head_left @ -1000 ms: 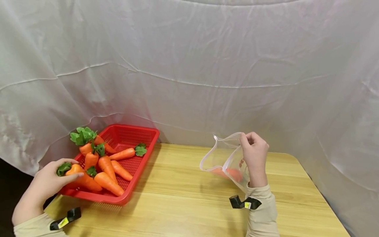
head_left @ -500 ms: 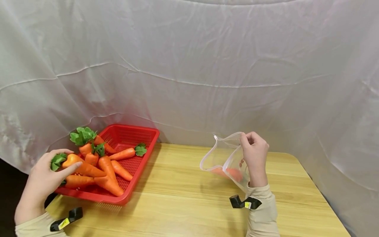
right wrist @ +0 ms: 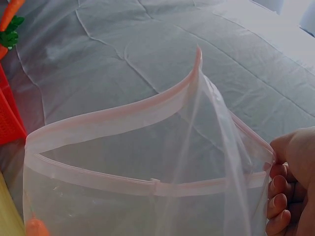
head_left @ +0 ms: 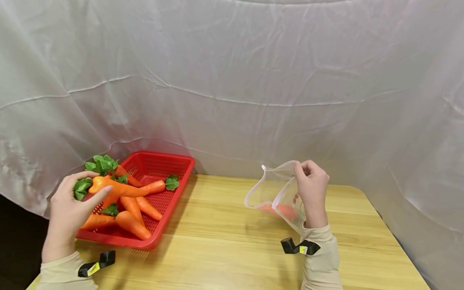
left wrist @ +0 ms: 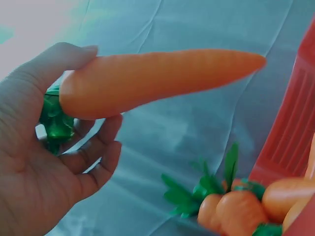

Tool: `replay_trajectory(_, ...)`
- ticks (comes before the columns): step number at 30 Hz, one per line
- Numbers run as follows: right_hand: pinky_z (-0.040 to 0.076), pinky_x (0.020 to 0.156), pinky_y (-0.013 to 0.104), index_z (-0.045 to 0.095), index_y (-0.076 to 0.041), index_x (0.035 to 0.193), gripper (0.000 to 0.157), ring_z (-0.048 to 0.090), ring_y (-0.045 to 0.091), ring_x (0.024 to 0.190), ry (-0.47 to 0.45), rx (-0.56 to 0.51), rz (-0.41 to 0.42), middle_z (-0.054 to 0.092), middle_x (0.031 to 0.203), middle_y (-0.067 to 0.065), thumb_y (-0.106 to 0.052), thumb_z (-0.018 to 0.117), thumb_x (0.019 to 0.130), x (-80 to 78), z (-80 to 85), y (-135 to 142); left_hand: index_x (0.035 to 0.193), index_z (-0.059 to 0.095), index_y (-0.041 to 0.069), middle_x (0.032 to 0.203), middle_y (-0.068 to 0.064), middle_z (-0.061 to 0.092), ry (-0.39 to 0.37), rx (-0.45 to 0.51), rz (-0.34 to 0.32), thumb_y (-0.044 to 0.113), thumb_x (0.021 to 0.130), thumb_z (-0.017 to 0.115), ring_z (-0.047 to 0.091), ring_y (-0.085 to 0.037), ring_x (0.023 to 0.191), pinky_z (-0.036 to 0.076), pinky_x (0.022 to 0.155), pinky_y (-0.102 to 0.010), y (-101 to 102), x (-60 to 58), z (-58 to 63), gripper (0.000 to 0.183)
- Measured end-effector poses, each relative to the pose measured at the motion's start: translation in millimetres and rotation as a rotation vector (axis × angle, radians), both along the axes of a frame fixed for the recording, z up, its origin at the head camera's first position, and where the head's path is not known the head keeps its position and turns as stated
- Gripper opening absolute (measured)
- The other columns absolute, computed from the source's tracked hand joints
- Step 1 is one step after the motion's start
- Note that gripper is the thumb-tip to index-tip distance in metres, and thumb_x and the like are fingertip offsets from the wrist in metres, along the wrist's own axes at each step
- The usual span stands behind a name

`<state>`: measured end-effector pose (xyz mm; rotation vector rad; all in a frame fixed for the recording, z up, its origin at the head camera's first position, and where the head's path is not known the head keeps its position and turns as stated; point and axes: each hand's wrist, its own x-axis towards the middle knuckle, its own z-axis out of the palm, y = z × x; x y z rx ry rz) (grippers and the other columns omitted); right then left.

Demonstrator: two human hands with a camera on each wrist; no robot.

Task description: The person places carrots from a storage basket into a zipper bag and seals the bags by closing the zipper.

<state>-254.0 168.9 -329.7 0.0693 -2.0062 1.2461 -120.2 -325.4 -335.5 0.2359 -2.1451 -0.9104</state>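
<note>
My left hand (head_left: 70,205) grips an orange carrot (head_left: 119,188) by its thick end, thumb on one side and fingers on the other. In the left wrist view the held carrot (left wrist: 157,78) points away from the palm, its green top beside the fingers. Beneath it the red basket (head_left: 154,242) holds several more carrots (head_left: 132,225). At right, my right hand (head_left: 313,185) pinches the top corner of a clear zip bag (head_left: 251,196). The mouth of this bag (right wrist: 113,118) gapes wide in the right wrist view. An orange carrot (head_left: 286,212) shows through the bag's film.
Both the basket and the bag are on a wooden table (head_left: 217,233), basket at left and bag to the right. A grey cloth (head_left: 232,80) hangs behind the table and along its sides. Black camera mounts (head_left: 300,247) sit on both sleeves.
My left hand has lifted the carrot off the pile and moved it up and right over the basket. The right hand and the bag stay where they were.
</note>
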Motion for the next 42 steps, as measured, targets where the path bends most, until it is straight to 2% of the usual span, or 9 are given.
replay_trajectory(10,0.032,0.043,0.015,0.061,-0.002,0.063,0.027,0.040,0.000,0.047,-0.004,-0.003,0.004,0.047,0.053,-0.013,-0.012,0.063,0.088,-0.3,-0.1,-1,0.110,0.066,0.004,0.101,0.030,0.049,0.176,-0.031,-0.104,0.002,0.068,0.086,0.045,0.009,0.095,0.032,0.084,-0.007,33,-18.8,-0.4,0.047)
replay_trajectory(20,0.033,0.042,0.015,0.061,-0.002,0.064,0.028,0.040,0.002,0.047,-0.031,-0.007,0.010,0.047,0.053,-0.012,-0.013,0.063,0.089,2.5,1.3,-2,0.110,0.066,-0.002,0.104,0.022,0.055,0.337,0.038,-0.241,-0.008,0.064,0.084,0.049,0.005,0.096,0.037,0.083,-0.008,77,-38.4,-6.9,0.049)
replay_trajectory(23,0.032,0.043,0.015,0.061,-0.002,0.064,0.028,0.040,0.002,0.047,-0.031,-0.007,0.009,0.047,0.053,-0.012,-0.013,0.063,0.089,3.4,1.5,-2,0.110,0.065,-0.002,0.104,0.016,0.055,0.341,0.021,-0.272,-0.009,0.064,0.084,0.049,0.006,0.096,0.038,0.084,-0.008,94,-45.4,-10.1,0.049)
replay_trajectory(31,0.033,0.041,0.015,0.062,-0.002,0.065,0.027,0.041,0.002,0.047,-0.025,-0.002,0.010,0.050,0.054,-0.007,-0.013,0.063,0.090,4.6,2.4,-3,0.113,0.065,0.008,0.104,-0.005,0.061,0.266,0.001,-0.336,0.005,0.070,0.086,0.049,0.001,0.093,0.040,0.080,-0.008,128,-56.3,-17.4,0.048)
replay_trajectory(42,0.033,0.037,0.015,0.061,-0.002,0.064,0.029,0.042,0.001,0.045,-0.021,0.005,0.027,0.056,0.056,0.003,-0.013,0.062,0.091,5.4,1.1,-5,0.114,0.065,0.012,0.103,-0.005,0.062,0.248,0.015,-0.414,0.015,0.075,0.084,0.054,-0.006,0.090,0.043,0.075,-0.011,163,-67.5,-22.0,0.043)
